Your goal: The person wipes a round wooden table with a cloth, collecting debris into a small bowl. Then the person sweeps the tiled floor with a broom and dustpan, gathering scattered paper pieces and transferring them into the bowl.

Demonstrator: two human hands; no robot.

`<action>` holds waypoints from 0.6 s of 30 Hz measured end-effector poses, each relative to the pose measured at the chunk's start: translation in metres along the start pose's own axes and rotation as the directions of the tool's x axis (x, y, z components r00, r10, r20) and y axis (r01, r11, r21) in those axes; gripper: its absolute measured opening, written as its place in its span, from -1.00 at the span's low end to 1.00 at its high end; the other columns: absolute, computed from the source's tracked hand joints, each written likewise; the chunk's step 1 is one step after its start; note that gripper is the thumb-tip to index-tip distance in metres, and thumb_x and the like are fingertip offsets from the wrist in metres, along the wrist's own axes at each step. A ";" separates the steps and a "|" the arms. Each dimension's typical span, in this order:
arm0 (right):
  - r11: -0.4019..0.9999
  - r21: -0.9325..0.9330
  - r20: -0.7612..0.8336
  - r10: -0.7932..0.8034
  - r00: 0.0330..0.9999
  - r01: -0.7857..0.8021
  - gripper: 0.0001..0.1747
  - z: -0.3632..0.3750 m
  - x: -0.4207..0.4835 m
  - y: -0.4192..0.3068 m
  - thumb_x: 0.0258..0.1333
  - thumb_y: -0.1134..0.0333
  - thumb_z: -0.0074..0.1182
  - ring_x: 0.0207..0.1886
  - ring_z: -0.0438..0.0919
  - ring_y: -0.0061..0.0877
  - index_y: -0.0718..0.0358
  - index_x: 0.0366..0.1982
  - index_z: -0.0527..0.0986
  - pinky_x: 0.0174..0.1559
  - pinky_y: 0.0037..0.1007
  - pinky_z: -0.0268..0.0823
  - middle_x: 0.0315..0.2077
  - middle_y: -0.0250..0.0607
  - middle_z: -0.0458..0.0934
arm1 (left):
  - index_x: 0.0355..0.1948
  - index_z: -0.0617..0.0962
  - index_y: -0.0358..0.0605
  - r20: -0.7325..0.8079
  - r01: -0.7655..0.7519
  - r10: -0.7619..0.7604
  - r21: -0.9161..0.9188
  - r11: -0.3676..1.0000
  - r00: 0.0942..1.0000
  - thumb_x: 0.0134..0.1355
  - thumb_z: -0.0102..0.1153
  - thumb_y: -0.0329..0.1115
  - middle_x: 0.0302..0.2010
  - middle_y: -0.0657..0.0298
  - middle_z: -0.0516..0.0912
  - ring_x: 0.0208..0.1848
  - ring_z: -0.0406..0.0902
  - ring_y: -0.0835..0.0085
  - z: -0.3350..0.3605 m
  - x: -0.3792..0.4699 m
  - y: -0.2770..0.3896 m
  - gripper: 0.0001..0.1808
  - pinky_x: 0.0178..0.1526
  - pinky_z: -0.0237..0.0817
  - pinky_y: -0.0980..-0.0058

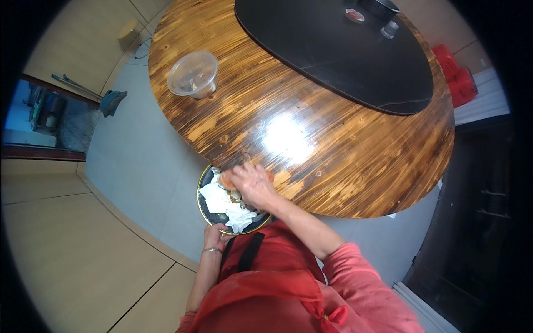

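Observation:
My left hand [216, 236] grips the near rim of a round black container [202, 204] with a yellow edge. Crumpled white paper tissues [216, 199] and some food scraps [235, 197] lie inside it. The container is below the near left edge of the round wooden table [349, 154]. My right hand [252, 183] is closed over an orange cloth [227, 180] at that edge, partly above the container. Most of the cloth is hidden under my fingers.
A clear plastic tub [193, 75] with some residue stands on the table's left. A black turntable [333, 54] bears a small glass jar [389, 30], a small red-and-white dish [354, 16] and a dark pot [379, 8]. Red stools [461, 85] and a broom [111, 103] stand beyond.

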State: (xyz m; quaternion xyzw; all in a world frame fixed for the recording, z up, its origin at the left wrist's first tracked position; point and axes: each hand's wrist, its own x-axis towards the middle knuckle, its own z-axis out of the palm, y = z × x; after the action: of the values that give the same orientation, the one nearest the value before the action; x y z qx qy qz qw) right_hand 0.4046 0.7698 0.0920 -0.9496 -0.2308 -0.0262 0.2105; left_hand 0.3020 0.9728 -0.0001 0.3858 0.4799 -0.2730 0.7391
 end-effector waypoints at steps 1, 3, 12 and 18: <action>0.995 0.098 -0.014 0.011 1.000 -0.010 -0.59 0.004 -0.003 -0.009 -0.18 0.49 0.04 -0.18 0.47 -0.32 0.16 -0.16 0.56 -0.21 -0.26 0.34 -0.29 -0.26 0.52 | -0.14 0.40 -0.30 -0.008 -0.016 0.016 -0.006 1.000 1.000 -0.16 -0.04 -0.69 -0.28 0.00 0.53 -0.37 0.61 0.05 -0.001 0.000 0.000 -0.55 -0.39 0.59 0.01; 0.977 0.213 -0.071 0.020 0.997 -0.004 -0.60 0.001 -0.005 -0.012 -0.19 0.54 0.03 -0.22 0.46 -0.36 0.17 -0.19 0.57 -0.22 -0.30 0.36 -0.32 -0.27 0.52 | -0.15 0.40 -0.31 -0.030 -0.021 0.021 -0.011 1.000 0.999 -0.16 -0.04 -0.68 -0.29 0.00 0.53 -0.36 0.61 0.05 -0.003 -0.001 -0.001 -0.56 -0.38 0.59 0.01; 0.858 -0.083 -0.295 0.465 0.834 -0.508 -0.70 -0.086 0.073 0.153 0.23 0.36 -0.15 -0.08 0.47 -0.40 0.17 -0.09 0.55 -0.02 -0.18 0.38 -0.14 -0.19 0.51 | -0.19 0.45 -0.30 -0.012 -0.001 0.001 -0.022 1.000 1.000 -0.13 0.02 -0.63 -0.30 0.06 0.54 -0.32 0.58 0.13 -0.020 0.010 -0.013 -0.63 -0.31 0.56 -0.02; 0.945 -0.253 -0.143 0.176 0.974 -0.208 -0.60 -0.016 0.108 0.094 -0.10 0.64 -0.08 -0.26 0.44 -0.38 0.20 -0.19 0.57 -0.32 -0.35 0.40 -0.25 -0.20 0.49 | -0.18 0.41 -0.27 0.017 -0.015 0.017 -0.059 0.998 1.000 -0.12 0.03 -0.62 -0.35 0.11 0.51 -0.36 0.56 0.16 -0.031 0.019 -0.017 -0.62 -0.31 0.57 -0.03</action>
State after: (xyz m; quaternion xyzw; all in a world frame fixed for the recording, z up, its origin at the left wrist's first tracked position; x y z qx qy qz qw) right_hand 0.5440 0.7338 0.0864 -0.9840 -0.1184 -0.0926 0.0958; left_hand 0.2801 0.9885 -0.0301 0.3653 0.4781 -0.2561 0.7565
